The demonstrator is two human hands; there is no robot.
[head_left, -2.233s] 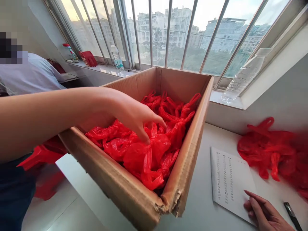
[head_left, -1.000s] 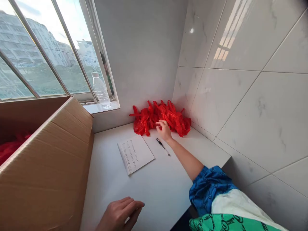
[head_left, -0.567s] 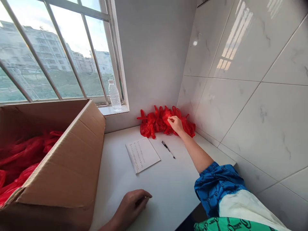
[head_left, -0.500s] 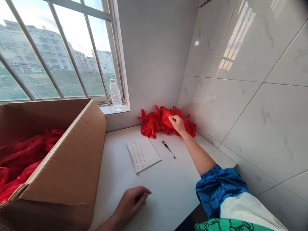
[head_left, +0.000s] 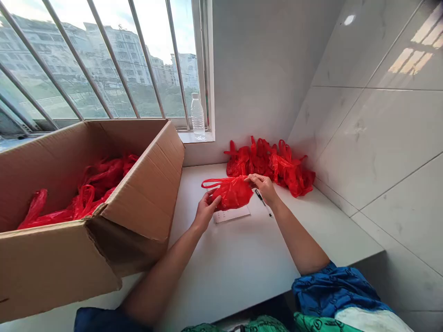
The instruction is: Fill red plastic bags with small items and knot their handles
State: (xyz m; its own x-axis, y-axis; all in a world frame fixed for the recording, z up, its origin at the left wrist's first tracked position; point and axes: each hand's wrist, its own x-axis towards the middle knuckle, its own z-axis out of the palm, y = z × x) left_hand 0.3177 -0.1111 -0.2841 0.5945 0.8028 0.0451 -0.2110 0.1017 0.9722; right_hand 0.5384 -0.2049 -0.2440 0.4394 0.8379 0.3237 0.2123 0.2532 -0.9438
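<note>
Currently holding up a small, bulging bag [head_left: 236, 193] of thin red plastic, gripped by the left hand [head_left: 205, 208] and pinched by the right hand [head_left: 263, 185].
Could tear if tugged both ways, or, if let slip, knock the white paper notebook [head_left: 232, 215] or slender black-capped pen [head_left: 264, 203] on the white tabletop [head_left: 238, 263] below.

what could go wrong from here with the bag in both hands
The thin-looking red bag, held between the left hand and right hand, might tear or slip if pulled. The pen near the right hand could get knocked. The bottle stands on the sill close to the cardboard box, so a shoved box might tip it.
</note>
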